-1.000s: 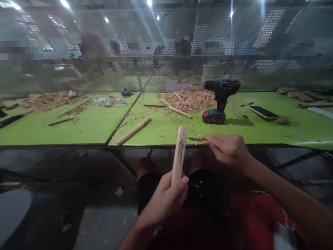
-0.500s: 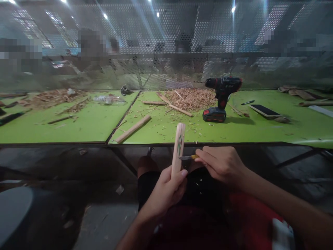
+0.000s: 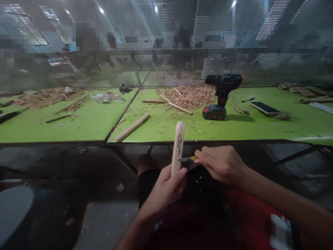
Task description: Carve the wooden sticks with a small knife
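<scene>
My left hand (image 3: 170, 184) is wrapped round the lower end of a pale wooden stick (image 3: 177, 146), held upright over my lap. Green and red marks show on the stick's face. In my right hand (image 3: 221, 163) is a small knife (image 3: 187, 159) with a yellow handle, gripped between thumb and fingers. Its blade points left, and the tip meets the stick's face just below the coloured marks. A few light shavings lie on my dark shorts beneath.
On the green table (image 3: 161, 130) stand a cordless drill (image 3: 221, 95), a heap of wood shavings (image 3: 194, 97), a loose wooden stick (image 3: 133, 127), a wooden spatula-like piece (image 3: 177, 104), a phone (image 3: 265, 107) and a plastic bottle (image 3: 108, 98). A mesh screen (image 3: 166, 69) rises behind.
The knife tip sits slightly lower on the stick than before. Both hands keep their holds, and the view has shifted a little.
</scene>
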`<action>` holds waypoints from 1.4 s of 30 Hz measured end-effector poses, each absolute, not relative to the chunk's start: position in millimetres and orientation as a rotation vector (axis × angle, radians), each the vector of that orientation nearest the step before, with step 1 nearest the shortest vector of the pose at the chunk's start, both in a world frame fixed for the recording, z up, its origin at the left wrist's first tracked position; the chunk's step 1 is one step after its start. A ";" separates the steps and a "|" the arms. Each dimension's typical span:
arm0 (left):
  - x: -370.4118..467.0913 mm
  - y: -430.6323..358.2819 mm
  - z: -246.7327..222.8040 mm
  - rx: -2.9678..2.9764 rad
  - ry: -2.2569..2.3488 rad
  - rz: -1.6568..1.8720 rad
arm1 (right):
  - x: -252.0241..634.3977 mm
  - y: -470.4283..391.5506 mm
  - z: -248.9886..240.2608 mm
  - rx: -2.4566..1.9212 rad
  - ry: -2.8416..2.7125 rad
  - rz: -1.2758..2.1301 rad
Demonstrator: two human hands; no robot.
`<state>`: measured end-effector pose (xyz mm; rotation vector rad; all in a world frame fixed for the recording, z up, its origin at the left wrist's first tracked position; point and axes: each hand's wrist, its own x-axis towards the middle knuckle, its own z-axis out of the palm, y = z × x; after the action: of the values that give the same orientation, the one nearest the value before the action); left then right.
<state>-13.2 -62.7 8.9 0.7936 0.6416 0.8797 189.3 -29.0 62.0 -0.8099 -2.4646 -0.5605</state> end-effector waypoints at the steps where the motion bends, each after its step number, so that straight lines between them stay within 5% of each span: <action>1: -13.1 -62.2 8.9 0.796 0.636 0.880 | 188.7 -31.0 61.3 -0.811 -2.469 -0.551; 42: -18.3 -59.5 7.0 0.869 0.689 0.821 | 192.7 -11.4 55.0 -0.784 -2.477 -0.567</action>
<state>-18.3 -59.5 7.0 0.8687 0.6889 0.8214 192.7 -11.4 55.0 -0.7839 -2.4772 -0.5670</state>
